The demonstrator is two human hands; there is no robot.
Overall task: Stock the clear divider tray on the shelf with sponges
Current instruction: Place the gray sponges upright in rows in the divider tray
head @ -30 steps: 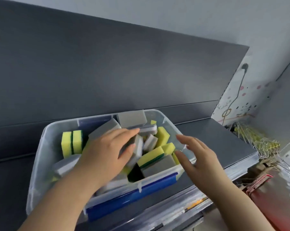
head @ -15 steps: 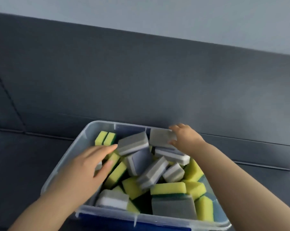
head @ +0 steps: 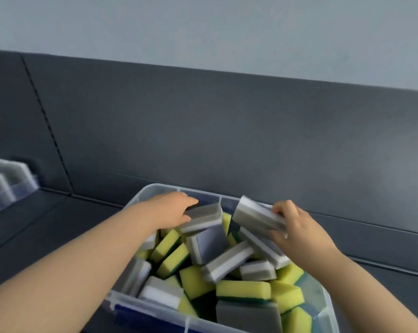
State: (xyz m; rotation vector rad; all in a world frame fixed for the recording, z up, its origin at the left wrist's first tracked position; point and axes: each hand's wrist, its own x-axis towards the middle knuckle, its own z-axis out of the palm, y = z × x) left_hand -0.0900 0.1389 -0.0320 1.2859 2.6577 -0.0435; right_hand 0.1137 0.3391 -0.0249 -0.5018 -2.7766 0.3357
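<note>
A clear plastic bin (head: 152, 191) on the dark shelf holds several loose sponges, some yellow-and-green (head: 243, 290), some grey-and-white (head: 227, 261). My left hand (head: 169, 211) grips a grey-and-white sponge (head: 204, 218) near the bin's far wall. My right hand (head: 297, 230) holds another grey-and-white sponge (head: 256, 216), tilted and lifted above the pile. The clear divider tray (head: 3, 186) shows at the far left edge of the shelf, blurred.
The dark grey shelf (head: 47, 224) runs left and right of the bin, with a dark back panel (head: 227, 131) right behind it. A pale wall rises above the panel.
The view swung left, bringing the divider tray into sight. My left hand reached to the bin's far side and took a grey sponge. My right hand lifted its grey sponge off the pile.
</note>
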